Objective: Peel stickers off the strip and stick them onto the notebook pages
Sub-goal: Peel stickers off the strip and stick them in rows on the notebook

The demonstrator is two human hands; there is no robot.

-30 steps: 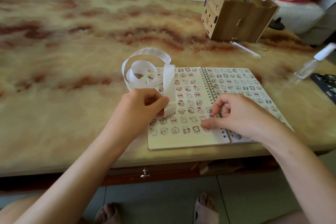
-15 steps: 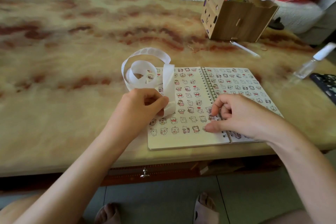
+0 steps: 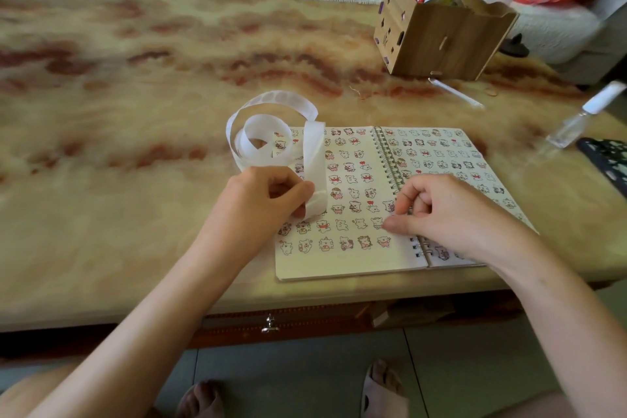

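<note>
At the table's near edge: your notebook (image 3: pixel 339 265) lies open and flat on the table (image 3: pixel 135 214), with 2 pages showing and the spiral binding (image 3: pixel 386 159) down the middle.
Stickers: rows of small cartoon stickers (image 3: pixel 342 243) cover both pages.
Strip: the white strip (image 3: pixel 314 159) coils in loops over the notebook's top-left corner, and 1 length runs down the left page.
Left hand: your left hand (image 3: pixel 261 200) sits at the notebook's left edge, thumb and fingers pinching the strip's lower end.
Right hand: your right hand (image 3: pixel 451 210) rests over the spiral binding, fingers curled in with nothing visible in them. Its thumb tip presses the left page just beside the binding.
Wooden organizer: the wooden organizer (image 3: pixel 441 37) stands well beyond the notebook's top-right corner, holding pens.
Bottle: a small clear bottle (image 3: pixel 576 122) lies right of the notebook.
</note>
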